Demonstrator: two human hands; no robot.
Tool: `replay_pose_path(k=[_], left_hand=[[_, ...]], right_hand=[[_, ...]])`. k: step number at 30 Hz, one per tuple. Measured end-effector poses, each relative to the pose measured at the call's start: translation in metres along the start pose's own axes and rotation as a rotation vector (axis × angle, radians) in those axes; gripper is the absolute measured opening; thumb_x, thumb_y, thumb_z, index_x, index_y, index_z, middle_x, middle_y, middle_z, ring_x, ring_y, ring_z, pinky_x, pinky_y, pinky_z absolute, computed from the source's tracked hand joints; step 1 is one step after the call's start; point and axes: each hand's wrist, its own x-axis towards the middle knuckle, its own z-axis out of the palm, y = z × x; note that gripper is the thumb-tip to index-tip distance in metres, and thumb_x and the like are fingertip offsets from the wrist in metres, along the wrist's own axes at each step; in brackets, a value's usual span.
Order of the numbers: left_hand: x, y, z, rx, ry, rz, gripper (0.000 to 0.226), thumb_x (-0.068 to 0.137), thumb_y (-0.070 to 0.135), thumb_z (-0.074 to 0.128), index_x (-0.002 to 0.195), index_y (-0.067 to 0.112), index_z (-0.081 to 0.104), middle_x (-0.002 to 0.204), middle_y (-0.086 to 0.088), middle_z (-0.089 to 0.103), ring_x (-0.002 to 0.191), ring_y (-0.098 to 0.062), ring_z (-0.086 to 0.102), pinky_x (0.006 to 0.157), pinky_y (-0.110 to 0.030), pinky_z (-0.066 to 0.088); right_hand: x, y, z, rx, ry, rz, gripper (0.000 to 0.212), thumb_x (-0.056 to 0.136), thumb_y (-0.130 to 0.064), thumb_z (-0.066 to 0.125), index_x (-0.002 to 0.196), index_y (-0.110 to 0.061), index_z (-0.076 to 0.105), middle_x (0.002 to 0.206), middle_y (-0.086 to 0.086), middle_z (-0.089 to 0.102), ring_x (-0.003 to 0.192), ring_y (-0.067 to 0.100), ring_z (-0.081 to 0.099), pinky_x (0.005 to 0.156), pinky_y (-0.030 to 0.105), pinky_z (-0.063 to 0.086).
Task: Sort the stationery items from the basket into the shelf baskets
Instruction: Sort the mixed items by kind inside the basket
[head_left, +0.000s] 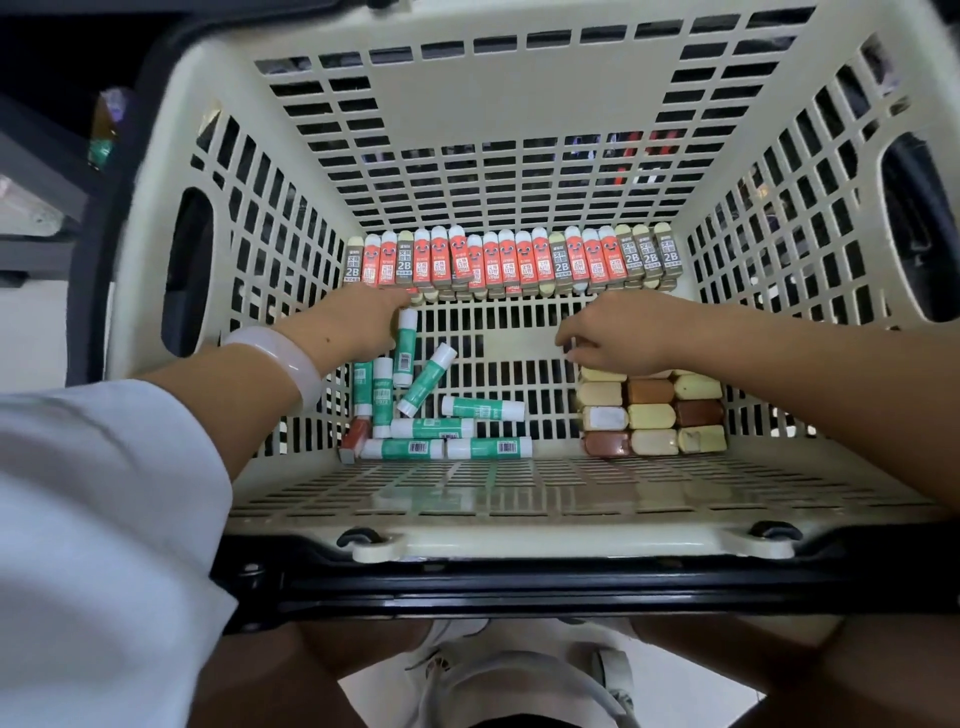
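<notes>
I look down into a cream slotted plastic basket (498, 88). A row of orange and grey "2B" erasers (511, 260) stands along its far wall. Several green-and-white glue sticks (447, 426) lie loose at the left of the floor. A block of tan, brown and cream erasers (652, 415) is stacked at the right. My left hand (353, 325) reaches in, fingers curled at the top of one glue stick (405, 345). My right hand (615, 335) hovers just above the stacked block, fingers bent down, touching the top erasers; whether it holds one I cannot tell.
The basket rests on a black frame bar (519, 579) near me. A white bracelet (288, 364) circles my left wrist, with a white sleeve (104, 519) behind it. A dark shelf with blurred items (104, 130) is at the far left. White shoes (519, 675) show below.
</notes>
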Motion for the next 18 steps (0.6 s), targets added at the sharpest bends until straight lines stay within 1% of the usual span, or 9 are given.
replay_pose_path(k=[2, 6, 9, 11, 13, 14, 16, 17, 18], left_hand=[[0.002, -0.001, 0.002, 0.064, 0.007, -0.009, 0.032, 0.092, 0.013, 0.049, 0.124, 0.015, 0.051, 0.116, -0.012, 0.059, 0.103, -0.028, 0.054, 0.083, -0.034, 0.047], [0.002, 0.002, 0.003, 0.081, -0.017, -0.016, 0.034, 0.094, 0.015, 0.046, 0.127, 0.017, 0.050, 0.122, -0.010, 0.057, 0.106, -0.028, 0.053, 0.082, -0.032, 0.043], [0.003, 0.002, 0.007, 0.095, -0.063, -0.003, 0.029, 0.095, 0.014, 0.043, 0.122, 0.017, 0.053, 0.117, -0.009, 0.059, 0.097, -0.025, 0.054, 0.079, -0.033, 0.044], [0.001, 0.004, 0.005, 0.077, -0.012, -0.004, 0.023, 0.096, 0.015, 0.039, 0.113, 0.016, 0.055, 0.110, -0.011, 0.060, 0.087, -0.024, 0.051, 0.075, -0.033, 0.045], [-0.001, 0.009, -0.003, 0.038, 0.065, 0.052, 0.017, 0.097, 0.017, 0.038, 0.101, 0.016, 0.055, 0.101, -0.011, 0.062, 0.081, -0.023, 0.051, 0.073, -0.034, 0.046], [-0.003, 0.013, -0.009, -0.028, 0.068, 0.114, 0.015, 0.097, 0.017, 0.039, 0.097, 0.016, 0.054, 0.099, -0.010, 0.062, 0.080, -0.023, 0.052, 0.074, -0.033, 0.046], [-0.009, 0.028, -0.019, -0.247, -0.002, 0.290, 0.011, 0.095, 0.017, 0.045, 0.090, 0.019, 0.055, 0.102, -0.006, 0.061, 0.090, -0.022, 0.055, 0.081, -0.033, 0.046], [-0.014, 0.036, -0.023, -0.360, -0.039, 0.375, 0.009, 0.094, 0.016, 0.049, 0.088, 0.019, 0.056, 0.102, -0.004, 0.060, 0.093, -0.018, 0.054, 0.082, -0.030, 0.046], [-0.018, 0.043, -0.026, -0.452, -0.062, 0.436, 0.007, 0.092, 0.015, 0.052, 0.089, 0.016, 0.058, 0.100, -0.002, 0.059, 0.090, -0.014, 0.053, 0.080, -0.027, 0.045]], right_hand=[[-0.001, 0.000, -0.001, 0.007, 0.022, 0.001, 0.033, 0.097, -0.029, 0.040, 0.124, -0.016, 0.055, 0.116, 0.006, 0.062, 0.107, 0.023, 0.056, 0.083, 0.032, 0.044], [-0.002, -0.001, 0.000, 0.015, 0.002, -0.002, 0.033, 0.097, -0.028, 0.039, 0.123, -0.016, 0.056, 0.112, 0.005, 0.064, 0.103, 0.022, 0.058, 0.087, 0.036, 0.048], [-0.002, -0.001, -0.001, 0.029, 0.007, 0.015, 0.032, 0.097, -0.027, 0.039, 0.123, -0.016, 0.056, 0.111, 0.006, 0.064, 0.101, 0.023, 0.058, 0.084, 0.034, 0.048], [-0.002, -0.002, -0.002, 0.049, 0.040, 0.027, 0.032, 0.097, -0.025, 0.038, 0.122, -0.015, 0.056, 0.111, 0.007, 0.064, 0.100, 0.023, 0.057, 0.081, 0.031, 0.046], [0.000, -0.004, -0.004, 0.129, 0.112, 0.027, 0.031, 0.097, -0.023, 0.040, 0.122, -0.015, 0.056, 0.108, 0.007, 0.065, 0.090, 0.019, 0.056, 0.078, 0.028, 0.045], [0.001, -0.007, -0.006, 0.216, 0.152, 0.025, 0.032, 0.097, -0.023, 0.042, 0.124, -0.015, 0.055, 0.105, 0.005, 0.065, 0.083, 0.014, 0.054, 0.073, 0.024, 0.044], [0.001, -0.015, -0.010, 0.529, 0.193, 0.034, 0.037, 0.096, -0.028, 0.045, 0.132, -0.021, 0.047, 0.097, -0.006, 0.062, 0.073, 0.004, 0.054, 0.061, 0.009, 0.040], [0.000, -0.020, -0.012, 0.738, 0.170, 0.044, 0.042, 0.095, -0.033, 0.045, 0.136, -0.024, 0.041, 0.096, -0.010, 0.060, 0.076, 0.000, 0.057, 0.059, 0.005, 0.040], [-0.001, -0.024, -0.013, 0.942, 0.130, 0.054, 0.046, 0.095, -0.038, 0.044, 0.138, -0.026, 0.036, 0.097, -0.011, 0.060, 0.081, 0.000, 0.061, 0.065, 0.006, 0.045]])
